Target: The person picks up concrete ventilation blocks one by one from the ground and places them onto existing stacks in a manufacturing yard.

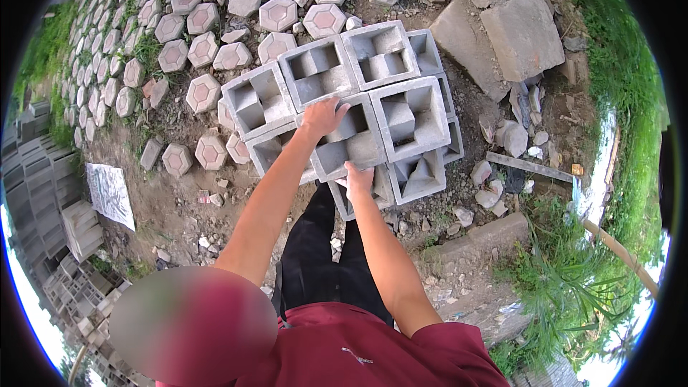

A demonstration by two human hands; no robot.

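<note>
A square grey concrete ventilation block (334, 159) with stepped inner walls sits at the near side of a stack of similar blocks (390, 77). My left hand (324, 117) grips its far left edge, fingers curled over the rim. At its near edge, my right hand (359, 180) holds it low down with the thumb up against the wall; the other fingers are partly hidden underneath. Another ventilation block (412, 120) stands close against its right side. One more block (276, 149) lies lower at its left, partly covered by my left forearm.
Hexagonal pavers (204, 50) with pinkish centres lie over the ground at the far left. Broken concrete slabs (519, 32) rest at the far right. Rubble (489, 193) and a narrow bar (529, 165) lie on the right. More blocks (82, 229) are piled at the left.
</note>
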